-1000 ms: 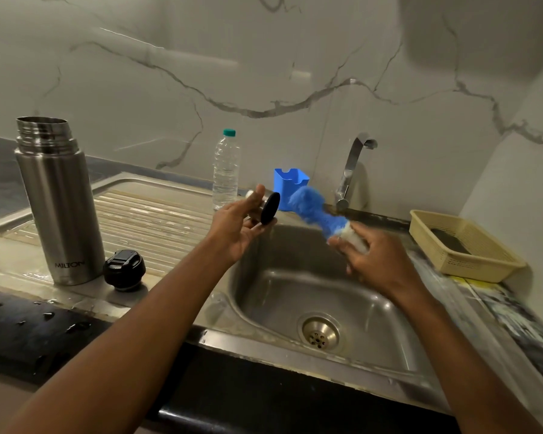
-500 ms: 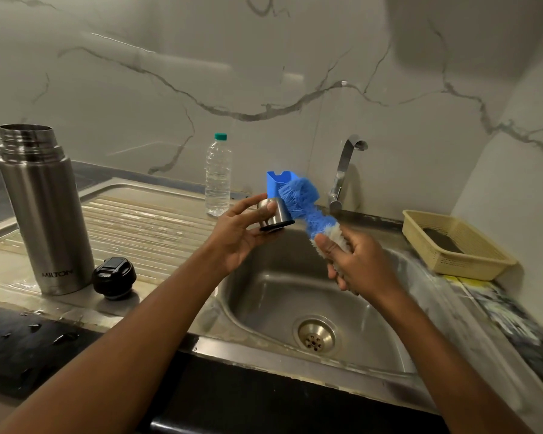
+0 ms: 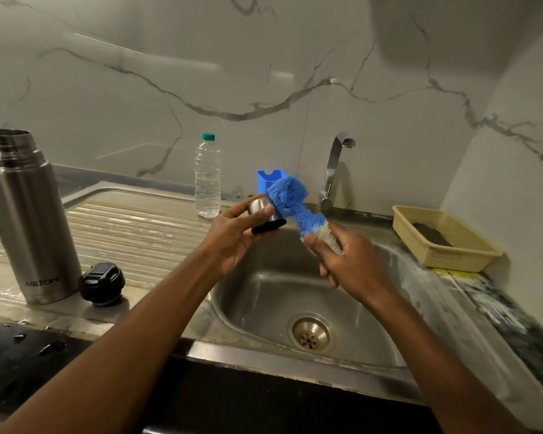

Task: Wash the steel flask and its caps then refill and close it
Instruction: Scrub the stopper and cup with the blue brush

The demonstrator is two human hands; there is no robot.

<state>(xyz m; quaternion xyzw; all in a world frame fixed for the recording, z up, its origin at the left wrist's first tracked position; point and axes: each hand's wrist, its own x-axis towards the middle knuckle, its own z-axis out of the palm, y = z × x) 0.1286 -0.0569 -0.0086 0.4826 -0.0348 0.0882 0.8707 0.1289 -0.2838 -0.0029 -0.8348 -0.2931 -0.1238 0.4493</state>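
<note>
Head view. In the middle of the frame, above the steel sink basin (image 3: 264, 296), the left hand (image 3: 232, 236) holds the steel cup cap (image 3: 265, 214) of the flask between thumb and curled fingers; the cap is tilted, its black rim facing down and to the right. The right hand (image 3: 345, 261), just right of centre, is wrapped round the handle of a bottle brush (image 3: 290, 198), whose blue bristle head rises up and to the left and presses against the side of the cap. Pale bristles show just above the right thumb.

At the left edge the steel flask (image 3: 29, 214) stands upright and uncapped on the ribbed drainboard (image 3: 132, 227), the word MILTON low on its body. Just to its right, touching the drainboard, lies the black inner stopper (image 3: 101, 283). The surface around both looks wet.

Toward the upper centre, a clear plastic water bottle (image 3: 207, 180) with a green cap stands at the back of the drainboard. Behind the brush head is a blue plastic holder (image 3: 265, 180), partly hidden. The curved tap (image 3: 334, 170) stands right of it, no water visibly running. At the right, a cream plastic basket (image 3: 464, 255) sits on the counter with something dark inside. The drain strainer (image 3: 309, 333) lies at the basin's bottom, lower centre. Water droplets dot the black counter edge (image 3: 19, 355) at lower left.
</note>
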